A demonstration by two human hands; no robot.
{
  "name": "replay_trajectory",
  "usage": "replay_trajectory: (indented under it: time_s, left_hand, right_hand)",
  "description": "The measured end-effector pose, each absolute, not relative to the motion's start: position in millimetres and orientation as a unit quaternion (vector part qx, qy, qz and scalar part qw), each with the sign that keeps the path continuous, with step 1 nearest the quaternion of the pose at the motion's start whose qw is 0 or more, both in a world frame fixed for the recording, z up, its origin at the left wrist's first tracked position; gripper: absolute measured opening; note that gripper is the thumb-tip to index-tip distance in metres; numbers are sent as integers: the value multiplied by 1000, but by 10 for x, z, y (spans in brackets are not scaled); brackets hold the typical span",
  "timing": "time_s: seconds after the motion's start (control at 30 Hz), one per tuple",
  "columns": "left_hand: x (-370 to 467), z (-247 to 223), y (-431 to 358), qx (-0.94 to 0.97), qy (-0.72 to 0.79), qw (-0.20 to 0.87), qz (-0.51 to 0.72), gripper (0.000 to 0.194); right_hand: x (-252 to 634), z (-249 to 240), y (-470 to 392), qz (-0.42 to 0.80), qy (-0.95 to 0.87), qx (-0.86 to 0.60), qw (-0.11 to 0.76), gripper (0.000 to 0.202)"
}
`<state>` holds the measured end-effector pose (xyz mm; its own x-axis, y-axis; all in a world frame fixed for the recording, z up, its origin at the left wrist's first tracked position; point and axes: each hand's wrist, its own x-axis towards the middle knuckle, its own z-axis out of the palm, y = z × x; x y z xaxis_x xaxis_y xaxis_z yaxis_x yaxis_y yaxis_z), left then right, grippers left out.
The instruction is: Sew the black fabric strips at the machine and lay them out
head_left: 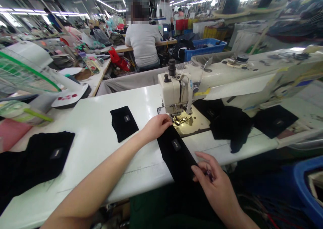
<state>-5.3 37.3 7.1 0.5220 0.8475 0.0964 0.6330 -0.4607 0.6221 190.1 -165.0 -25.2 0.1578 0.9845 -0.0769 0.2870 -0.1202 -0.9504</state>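
Observation:
A black cloth piece with a small dark label lies on the white table, its far end close to the presser foot of the sewing machine. My left hand pinches the cloth's far end just left of the needle area. Over the table's front edge, my right hand grips the near right edge of the same cloth between thumb and finger, and a small dark metal tool shows within its curled fingers.
Another labelled black piece lies left of the machine, and more black cloth at the far left. Black pieces lie right of the needle. A fan stands back left; a blue basket is at lower right. A person sits ahead.

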Motion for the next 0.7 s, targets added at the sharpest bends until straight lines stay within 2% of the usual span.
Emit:
replay_trajectory:
  time_s: [0.13, 0.23, 0.33, 0.53, 0.7]
  left_hand:
    - [7, -52, 334, 867, 416, 159, 224, 12]
    - [35, -135, 298, 868, 422, 81, 250, 7]
    - [40, -164, 264, 871, 422, 33, 249, 6]
    - [-44, -122, 133, 913, 351, 22, 208, 19]
    - [-98, -120, 141, 921, 328, -2, 212, 25]
  right_hand:
    - [1859, -277, -1654, 487, -509, -582, 406, 36]
    - [1855, -292, -1638, 486, -524, -577, 394, 32]
    - [1881, -276, -1633, 440, -565, -575, 396, 25]
    - [2016, -227, -1618, 345, -681, -540, 354, 14]
    - [2109, -294, -1512, 226, -776, -463, 364, 30]
